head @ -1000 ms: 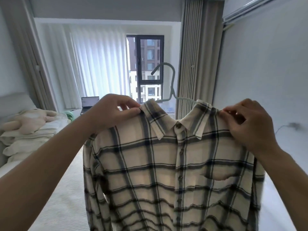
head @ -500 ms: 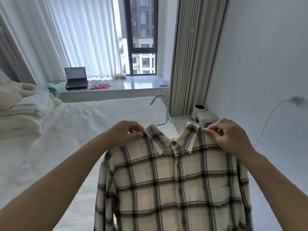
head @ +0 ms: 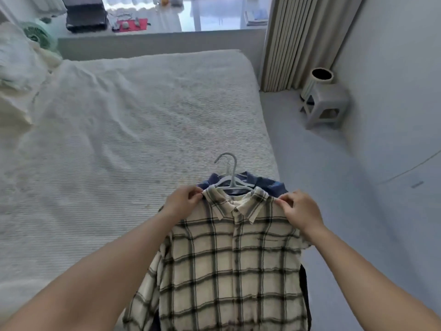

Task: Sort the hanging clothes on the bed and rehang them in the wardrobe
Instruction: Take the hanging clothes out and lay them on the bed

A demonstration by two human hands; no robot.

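A cream plaid shirt [head: 235, 263] on a pale hanger [head: 231, 174] lies low over the near right corner of the bed [head: 119, 130]. My left hand [head: 182, 204] pinches its left shoulder beside the collar. My right hand [head: 299, 211] pinches the right shoulder. Under the plaid shirt a dark blue garment [head: 262, 185] shows at the collar, on a second pale hanger. The wardrobe is out of view.
Folded bedding and pillows [head: 16, 68] are piled at the bed's left end. A small grey stool [head: 325, 108] with a white cylinder on it stands by the curtain [head: 303, 39] and right wall. A laptop [head: 86, 15] sits on the window ledge. Grey floor runs along the bed's right side.
The shirt has come down from chest height in front of the window onto the bed's corner, over the blue garment. My view tilted down with it. Both hands kept their grip.
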